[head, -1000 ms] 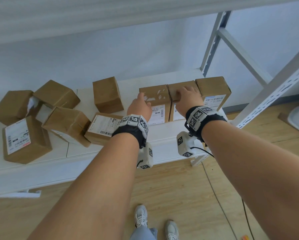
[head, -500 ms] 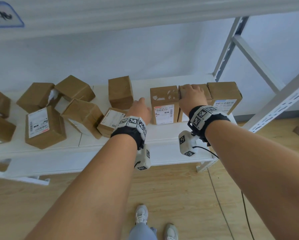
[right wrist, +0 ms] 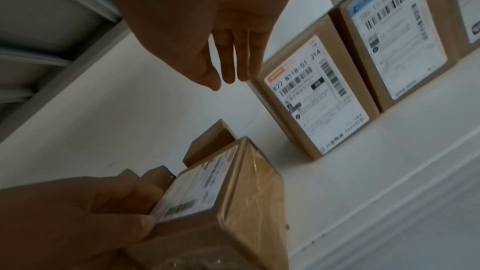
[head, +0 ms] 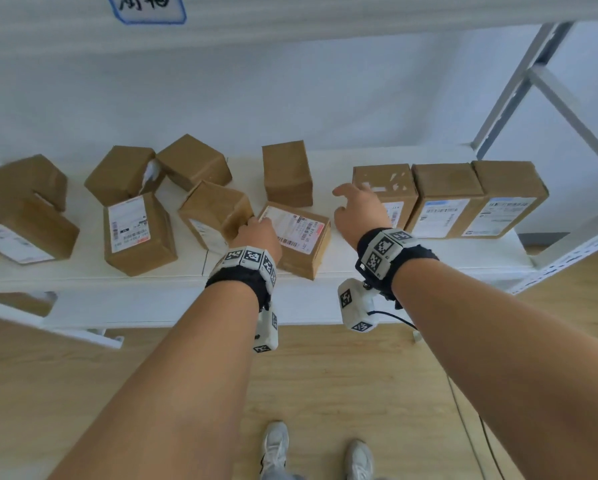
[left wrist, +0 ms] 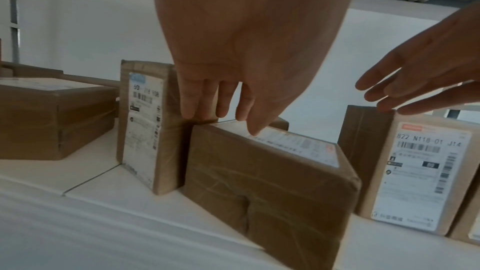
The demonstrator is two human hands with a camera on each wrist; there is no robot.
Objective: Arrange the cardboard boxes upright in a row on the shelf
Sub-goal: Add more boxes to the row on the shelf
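Three cardboard boxes (head: 446,195) stand upright side by side at the right end of the white shelf (head: 328,161). Left of them a box (head: 301,240) lies flat with its label up. My left hand (head: 254,225) has straight fingers (left wrist: 197,99) touching that flat box (left wrist: 265,182) at its left end, thumb on the label. My right hand (head: 351,199) hovers open, fingers spread, just above the top left corner of the nearest upright box (right wrist: 314,99). It holds nothing.
One brown box (head: 287,173) stands upright at the back. A tilted box (head: 214,209) leans against the flat one. Several more boxes (head: 139,233) lie scattered to the left. An upper shelf board (head: 290,15) hangs overhead, and a metal upright (head: 567,247) closes the right end.
Both hands have left the row of upright boxes. The left hand moved left onto the flat box, and the right hand lifted off the middle box and moved left, fingers spread.
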